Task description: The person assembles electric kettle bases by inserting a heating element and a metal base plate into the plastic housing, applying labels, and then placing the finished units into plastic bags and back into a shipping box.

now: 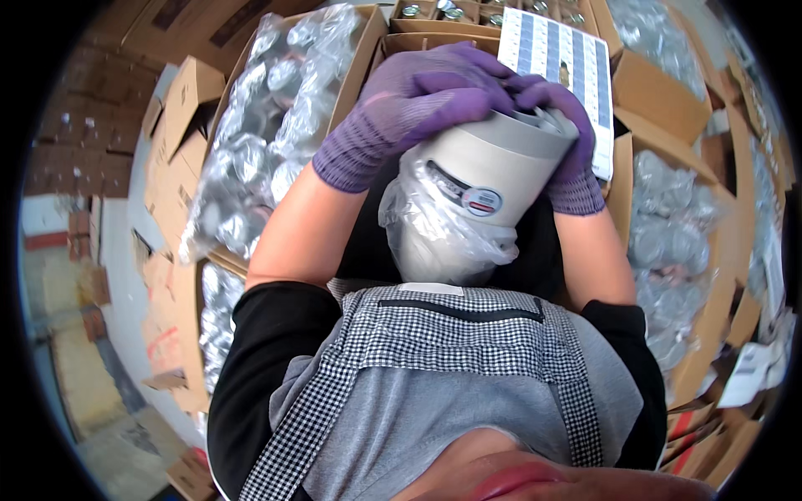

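In front of my chest stands a pale grey, jug-like container [493,171], tilted, with a darker grey rim, a dark slot and a round sticker. A clear plastic bag [426,221] is bunched around its lower part. My left hand [430,92], in a purple knit glove, grips the rim from the left with its fingers curled over the top. On the other side my right hand [568,134], gloved alike, is wrapped round the rim by a raised grey part [547,123]. Some fingertips of both hands are hidden behind the rim.
An open carton [355,83] of plastic-wrapped items [284,108] lies to the left. Another carton [710,284] with bagged items sits right. A printed sheet [597,92] lies beyond my right hand, near a divided box [447,25]. Cardboard flaps [188,100] stick up at far left.
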`<state>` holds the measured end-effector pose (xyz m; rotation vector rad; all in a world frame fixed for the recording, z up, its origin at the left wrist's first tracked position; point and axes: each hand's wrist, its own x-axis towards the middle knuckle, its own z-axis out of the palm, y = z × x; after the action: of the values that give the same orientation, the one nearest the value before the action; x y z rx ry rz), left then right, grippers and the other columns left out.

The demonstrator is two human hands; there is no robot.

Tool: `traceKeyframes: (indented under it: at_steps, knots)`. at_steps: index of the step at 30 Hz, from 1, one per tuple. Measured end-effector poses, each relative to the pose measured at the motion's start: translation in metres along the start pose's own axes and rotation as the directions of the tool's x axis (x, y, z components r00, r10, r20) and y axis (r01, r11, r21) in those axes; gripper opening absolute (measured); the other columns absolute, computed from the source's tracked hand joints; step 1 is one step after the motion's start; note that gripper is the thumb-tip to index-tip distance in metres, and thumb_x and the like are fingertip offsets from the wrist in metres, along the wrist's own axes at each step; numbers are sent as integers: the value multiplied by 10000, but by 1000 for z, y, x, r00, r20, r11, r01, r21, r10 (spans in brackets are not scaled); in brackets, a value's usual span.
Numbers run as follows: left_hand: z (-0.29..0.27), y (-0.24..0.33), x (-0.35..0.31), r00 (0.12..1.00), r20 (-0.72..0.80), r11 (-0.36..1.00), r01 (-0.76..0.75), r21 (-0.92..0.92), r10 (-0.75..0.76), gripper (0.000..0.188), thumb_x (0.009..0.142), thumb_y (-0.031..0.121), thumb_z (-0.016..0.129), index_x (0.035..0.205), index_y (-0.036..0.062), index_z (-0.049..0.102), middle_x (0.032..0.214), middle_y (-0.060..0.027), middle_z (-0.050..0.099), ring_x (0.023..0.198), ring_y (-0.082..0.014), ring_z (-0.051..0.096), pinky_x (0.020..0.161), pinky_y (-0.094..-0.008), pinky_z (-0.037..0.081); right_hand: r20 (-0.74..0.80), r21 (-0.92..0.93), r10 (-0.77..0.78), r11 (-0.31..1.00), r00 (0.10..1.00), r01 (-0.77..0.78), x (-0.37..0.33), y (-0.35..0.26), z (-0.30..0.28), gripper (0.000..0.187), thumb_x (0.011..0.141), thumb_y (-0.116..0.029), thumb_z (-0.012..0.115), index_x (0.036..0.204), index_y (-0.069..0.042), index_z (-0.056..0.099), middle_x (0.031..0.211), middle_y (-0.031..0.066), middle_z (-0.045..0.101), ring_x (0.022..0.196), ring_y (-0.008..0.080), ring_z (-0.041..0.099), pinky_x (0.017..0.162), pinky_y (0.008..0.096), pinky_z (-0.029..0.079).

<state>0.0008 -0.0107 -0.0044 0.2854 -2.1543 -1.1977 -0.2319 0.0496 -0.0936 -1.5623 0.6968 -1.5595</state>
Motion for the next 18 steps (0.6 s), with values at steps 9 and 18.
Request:
traceKeyframes:
  at_steps: [9,18]
  knots:
    - [96,-80,-50,956,-224,982,181,-61,-190,445,1012,327,543,1422,155,562,1351,-148,626,1252,-306,608,1084,-402,471,606,-773,292,436,739,461,30,-214,10,335,731,-130,760,1051,-31,742,1121,136,709,1055,344,626,949,471,483]
    - [135,-106,-54,987,5,987,159,33,-159,495,978,348,586,1418,126,534,1294,-191,631,1235,-336,608,1065,-425,475,788,-512,544,319,289,797,33,-246,62,487,673,-296,770,1067,-20,692,1021,106,699,752,263,634,662,403,482]
